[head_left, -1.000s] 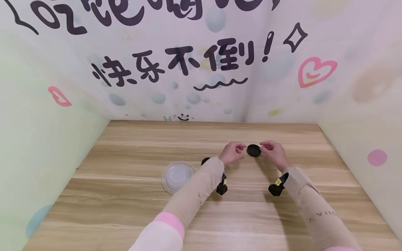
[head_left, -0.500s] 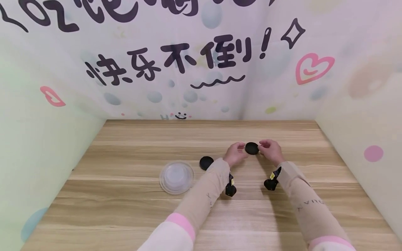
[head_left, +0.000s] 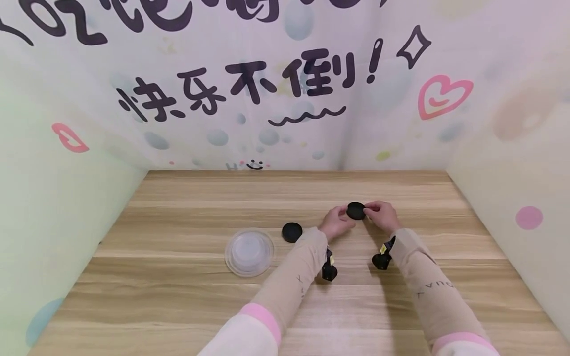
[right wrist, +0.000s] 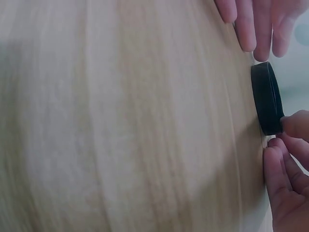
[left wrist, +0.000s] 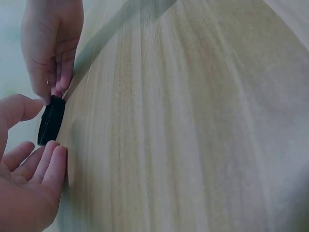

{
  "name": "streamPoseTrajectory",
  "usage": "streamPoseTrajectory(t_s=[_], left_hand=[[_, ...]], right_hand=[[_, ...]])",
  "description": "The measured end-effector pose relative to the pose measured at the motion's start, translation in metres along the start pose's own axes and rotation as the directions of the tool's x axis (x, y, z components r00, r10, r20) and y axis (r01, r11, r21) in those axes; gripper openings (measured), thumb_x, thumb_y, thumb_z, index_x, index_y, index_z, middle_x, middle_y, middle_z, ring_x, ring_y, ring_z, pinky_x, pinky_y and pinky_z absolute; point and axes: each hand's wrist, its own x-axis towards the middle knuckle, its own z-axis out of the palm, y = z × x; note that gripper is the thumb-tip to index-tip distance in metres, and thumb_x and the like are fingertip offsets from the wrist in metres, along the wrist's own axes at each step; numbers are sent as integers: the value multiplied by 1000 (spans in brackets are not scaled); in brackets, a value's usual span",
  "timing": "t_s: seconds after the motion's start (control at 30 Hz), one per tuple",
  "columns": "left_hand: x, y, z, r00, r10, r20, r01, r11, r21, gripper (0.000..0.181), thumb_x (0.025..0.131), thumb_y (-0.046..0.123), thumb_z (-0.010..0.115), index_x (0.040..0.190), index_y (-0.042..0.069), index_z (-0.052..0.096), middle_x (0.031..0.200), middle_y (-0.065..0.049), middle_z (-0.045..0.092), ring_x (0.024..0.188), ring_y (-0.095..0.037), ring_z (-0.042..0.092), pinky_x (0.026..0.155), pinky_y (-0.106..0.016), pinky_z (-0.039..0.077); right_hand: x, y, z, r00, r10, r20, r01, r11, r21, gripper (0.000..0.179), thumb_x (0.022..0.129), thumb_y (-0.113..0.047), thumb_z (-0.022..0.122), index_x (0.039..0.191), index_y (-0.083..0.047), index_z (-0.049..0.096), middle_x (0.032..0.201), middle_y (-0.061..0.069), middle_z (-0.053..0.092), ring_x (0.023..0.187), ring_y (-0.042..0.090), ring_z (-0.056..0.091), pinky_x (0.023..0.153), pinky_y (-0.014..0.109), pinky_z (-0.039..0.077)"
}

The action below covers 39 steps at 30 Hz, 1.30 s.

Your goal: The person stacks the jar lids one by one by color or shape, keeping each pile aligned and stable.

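In the head view, a thick black disc (head_left: 356,210) with a raised rim is between my hands toward the back of the wooden table. My right hand (head_left: 382,216) pinches its right edge between thumb and fingers. Extended fingers of my left hand (head_left: 336,222) reach the opposite side, and the thumb stands apart from the disc. From the left wrist, the disc (left wrist: 51,121) appears edge-on, left fingertips right at its near edge. The right wrist view shows the right thumb on the rim of the disc (right wrist: 267,98).
A second black disc (head_left: 292,232) lies left of the left forearm. Beside it is a clear round plastic container (head_left: 250,252) on the wooden table (head_left: 187,306). A printed wall (head_left: 249,148) rises at the back, with side walls left and right.
The right hand has closed in on the disc's edge, and the left hand has come slightly nearer from below. The second disc, partly covered earlier by the left sleeve, now shows more fully.
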Motion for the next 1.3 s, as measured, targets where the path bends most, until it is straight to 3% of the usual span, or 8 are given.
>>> streamPoseTrajectory(t_s=[0.07, 0.2, 0.37, 0.47, 0.57, 0.83, 1.1, 1.3], left_hand=[[21, -29, 9, 1000, 10, 5, -10, 1000, -4, 76, 54, 43, 81, 121, 27, 48, 116, 10, 52, 84, -5, 57, 63, -21, 49], [13, -15, 4, 999, -23, 28, 23, 1000, 9, 78, 54, 43, 81, 123, 27, 47, 119, 11, 50, 86, -4, 56, 66, -21, 49], [-40, 54, -22, 999, -18, 30, 17, 1000, 23, 71, 60, 34, 79, 122, 17, 49, 118, 5, 53, 86, -7, 57, 66, -21, 49], [-100, 138, -53, 995, -88, 46, 87, 996, 8, 59, 69, 16, 73, 123, 9, 49, 117, -1, 54, 89, -13, 57, 69, -24, 49], [-118, 161, -64, 996, -80, 50, 80, 997, -15, 57, 70, 20, 73, 121, 9, 50, 115, 1, 55, 86, -10, 57, 69, -22, 48], [-93, 115, -52, 999, -31, -11, 30, 999, -13, 57, 68, 14, 72, 120, 6, 50, 101, -1, 58, 82, -9, 56, 63, -20, 47], [-165, 222, -90, 985, -170, -21, 171, 981, 90, 47, 73, 1, 65, 118, -1, 52, 100, -11, 58, 89, -19, 54, 72, -22, 46], [-152, 203, -91, 992, -125, -4, 124, 978, 165, 41, 71, 9, 69, 110, 3, 57, 93, -5, 60, 84, -14, 56, 71, -22, 46]], right_hand=[[0, -2, 0, 1000, 5, 1, -5, 1000, -2, 28, 86, -12, 53, 106, 8, 57, 97, 22, 59, 83, 26, 55, 67, 26, 44], [-2, -5, -1, 1000, -4, -2, 4, 1000, -14, 27, 86, -10, 53, 105, 9, 57, 95, 23, 59, 81, 25, 55, 64, 24, 44], [-4, -9, -1, 1000, -13, -1, 13, 1000, -26, 26, 85, -8, 52, 103, 10, 59, 93, 22, 61, 73, 18, 55, 61, 22, 44], [-4, -9, -1, 1000, -24, 4, 24, 999, -32, 24, 85, -8, 53, 101, 9, 60, 89, 20, 62, 67, 13, 53, 58, 22, 43], [-4, -10, -1, 999, -33, 21, 33, 999, -30, 24, 84, -6, 54, 100, 10, 61, 84, 19, 63, 63, 11, 52, 57, 22, 43], [-7, -15, 1, 991, -27, 128, 18, 997, 72, 26, 86, 0, 52, 108, 14, 54, 99, 29, 58, 78, 21, 60, 65, 25, 52], [-13, -21, 5, 982, -51, 181, 30, 992, 120, 28, 85, 3, 52, 111, 14, 52, 93, 26, 59, 78, 20, 59, 67, 28, 52], [-15, -23, 8, 975, -50, 216, 18, 989, 145, 28, 84, 3, 53, 110, 14, 51, 91, 24, 59, 74, 17, 60, 67, 27, 52]])
